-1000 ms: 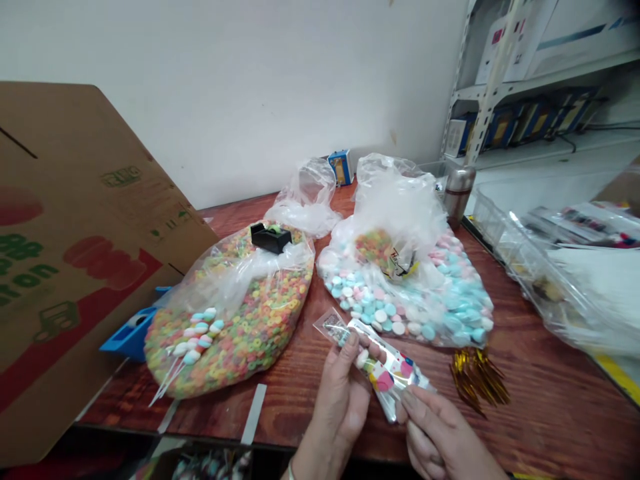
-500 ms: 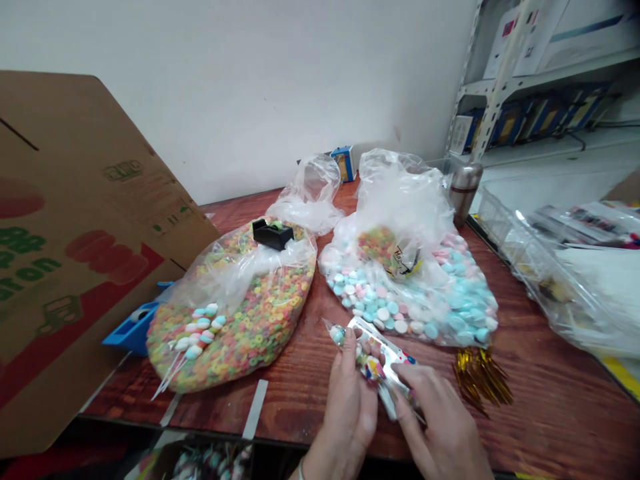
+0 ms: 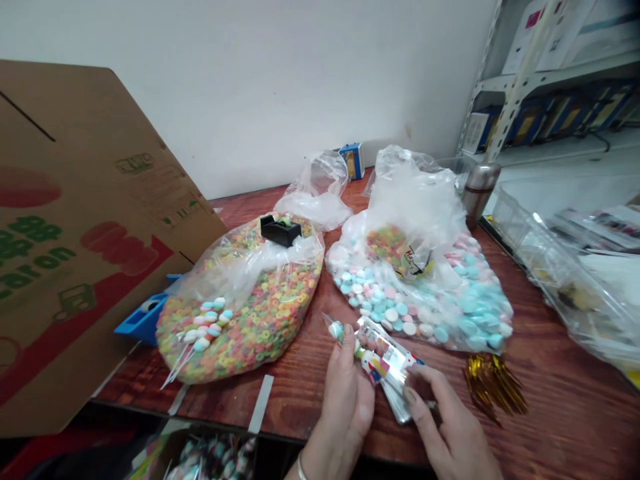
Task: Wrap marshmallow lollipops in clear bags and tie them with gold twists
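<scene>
My left hand [image 3: 349, 390] is closed around a candy skewer in a clear wrapper [image 3: 370, 360], its thumb on top. Pale round sweets and a colourful label show through the film. The fingers of my right hand [image 3: 440, 413] are pinched at the skewer's lower end, which they mostly hide. Under the skewer lies a stack of silvery printed packets [image 3: 395, 400]. To the right of my right hand is a bunch of gold twist ties [image 3: 493, 383].
A big bag of ring cereal [image 3: 270, 320] carries marshmallow skewers [image 3: 205, 327] and a black tape dispenser [image 3: 281, 231]. A bag of pastel candies [image 3: 395, 307] lies beyond my hands. A cardboard box [image 3: 110, 233] stands left; a clear bin [image 3: 545, 260] and steel flask [image 3: 480, 190] are right.
The view has shifted slightly, so the table things sit a little further right. Both hands keep nearly the same pose around the skewer; my right fingers have shifted a little.
</scene>
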Tool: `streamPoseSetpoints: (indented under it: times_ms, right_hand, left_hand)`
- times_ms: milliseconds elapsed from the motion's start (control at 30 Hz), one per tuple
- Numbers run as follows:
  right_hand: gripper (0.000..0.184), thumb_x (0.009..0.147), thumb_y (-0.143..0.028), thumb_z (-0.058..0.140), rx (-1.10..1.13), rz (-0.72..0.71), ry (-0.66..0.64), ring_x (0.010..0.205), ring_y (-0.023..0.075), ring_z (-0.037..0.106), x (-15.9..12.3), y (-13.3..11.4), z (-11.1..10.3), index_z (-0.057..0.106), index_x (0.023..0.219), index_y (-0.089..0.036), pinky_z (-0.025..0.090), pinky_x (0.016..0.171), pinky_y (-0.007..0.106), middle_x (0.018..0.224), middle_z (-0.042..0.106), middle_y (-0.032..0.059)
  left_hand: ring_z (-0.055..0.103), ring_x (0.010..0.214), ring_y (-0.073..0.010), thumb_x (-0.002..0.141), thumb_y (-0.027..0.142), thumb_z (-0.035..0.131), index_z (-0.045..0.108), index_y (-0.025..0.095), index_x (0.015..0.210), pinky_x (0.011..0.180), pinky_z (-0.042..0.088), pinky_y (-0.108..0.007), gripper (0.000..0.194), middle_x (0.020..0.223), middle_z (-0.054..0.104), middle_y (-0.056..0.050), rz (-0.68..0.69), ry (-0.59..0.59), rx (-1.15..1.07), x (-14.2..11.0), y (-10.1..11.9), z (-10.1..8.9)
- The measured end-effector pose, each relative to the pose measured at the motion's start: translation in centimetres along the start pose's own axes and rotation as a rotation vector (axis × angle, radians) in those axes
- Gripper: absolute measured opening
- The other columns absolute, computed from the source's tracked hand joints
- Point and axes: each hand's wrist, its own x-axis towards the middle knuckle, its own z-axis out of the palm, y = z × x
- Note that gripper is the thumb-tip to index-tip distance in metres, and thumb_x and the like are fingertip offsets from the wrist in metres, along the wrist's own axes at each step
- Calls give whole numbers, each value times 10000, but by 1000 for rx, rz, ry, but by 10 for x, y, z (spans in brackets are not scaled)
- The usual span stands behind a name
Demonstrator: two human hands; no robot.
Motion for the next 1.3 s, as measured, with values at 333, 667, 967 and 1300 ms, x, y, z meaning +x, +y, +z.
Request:
streamPoseSetpoints:
  times_ms: [333,667,967,1300]
  right_hand:
    - [371,910,-444,480,512,299,-59,1177,274,527,8,-5,16,606,1172,-213,409,993,372,1161,644,107]
    - [619,756,-620,627,1090,701,-111,324,84,394,10,-8,29,586,1222,-216,351,350,188,451,467,-75]
    - [386,735,-577,684,1119,624,95,461,73,409,18,-24,28,610,883,-229,381,445,173,571,478,-68]
    - [405,757,-586,643,1371,704,-193,346,29,182,18,-18,13,464,756,-223,220,323,152,496,338,-124]
  left_hand:
    - [613,785,-167,800,274,655,615,144,969,763,457,-290,217,855,664,-72,-118,-167,57,-18,-35,-10]
    - [581,598,-146,756,401,665,685,131,936,585,472,-265,325,743,660,-66,-175,-199,55,-19,-35,-16]
    - [459,459,-83,731,428,701,673,167,1013,470,376,-206,386,604,586,8,-49,-222,462,-13,-36,-24]
    - [514,515,-113,612,360,789,743,138,796,572,433,-232,293,526,580,-4,-104,-190,470,-13,-25,-21]
